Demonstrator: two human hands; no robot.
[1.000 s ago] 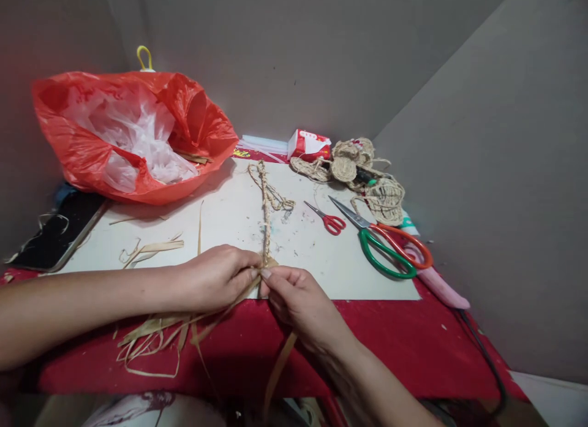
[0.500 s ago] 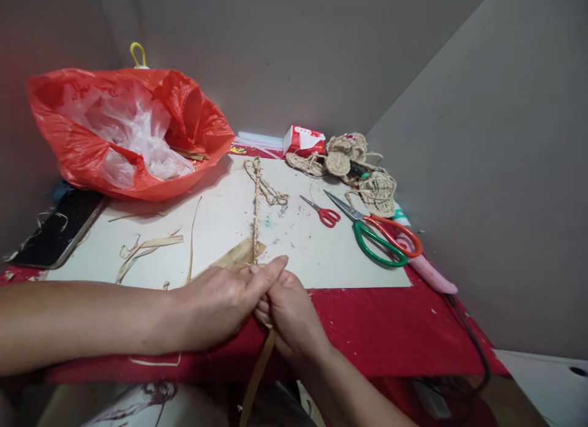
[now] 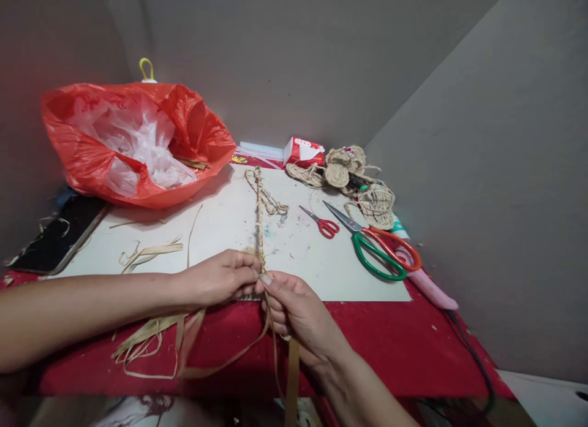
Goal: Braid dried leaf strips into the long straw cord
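Note:
A braided cord of pale dry plant fibre [image 3: 260, 222] runs straight away from me over a white board [image 3: 303, 255]. Its near end lies between my two hands. My left hand [image 3: 225, 275] is closed, its fingertips pinching the braid from the left. Against it, my right hand [image 3: 294, 301] pinches the same spot between thumb and forefinger, its other fingers curled. Loose flat fibre strips [image 3: 234, 361] trail from the braid's end towards me, and a wider strip [image 3: 293, 378] hangs below my right hand. A thinner cord [image 3: 274, 205] curls beside the far end.
Small red scissors [image 3: 327, 227] and large scissors with green and orange handles [image 3: 379, 261] lie right. Behind them are coiled braids [image 3: 376, 203] and a tissue pack [image 3: 304, 151]. A pink corded tool [image 3: 429, 286] is rightmost. Left are a red plastic bag [image 3: 197, 120] and a phone [image 3: 59, 234].
My hands have moved apart from their overlapped grip to a fingertip pinch at the braid's end. Several loose strips now show below my left arm. The view has tilted up slightly.

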